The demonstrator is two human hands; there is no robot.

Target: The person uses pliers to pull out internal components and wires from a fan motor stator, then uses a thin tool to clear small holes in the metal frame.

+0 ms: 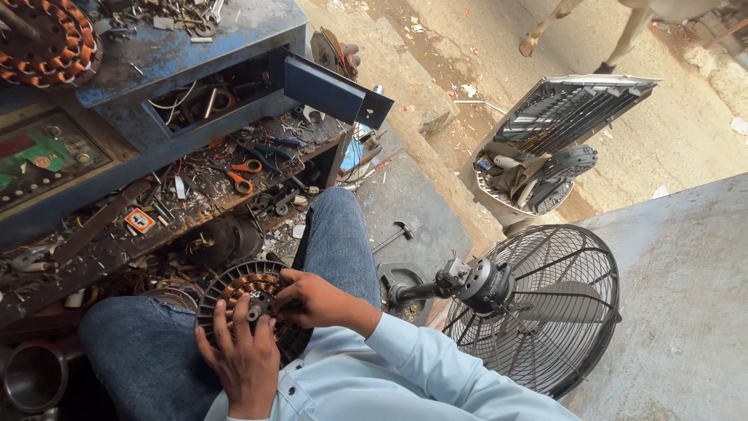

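On the person's denim lap, a round fan stator with copper windings lay flat, the left hand gripping its near rim with spread fingers, the right hand pinching at its centre from the fan side.

hands: 2 | wound stators: 2 | fan guards: 2 | hammer: 1

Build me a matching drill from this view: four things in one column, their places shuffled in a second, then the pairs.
1. round finned motor stator with copper windings
2. black wire-cage fan
3. orange-handled scissors
4. small steel hammer

A. cluttered wooden shelf
B. lap, under both hands
C. grey floor beside the knee
D. lying right of the person

Pairs: 1-B, 2-D, 3-A, 4-C
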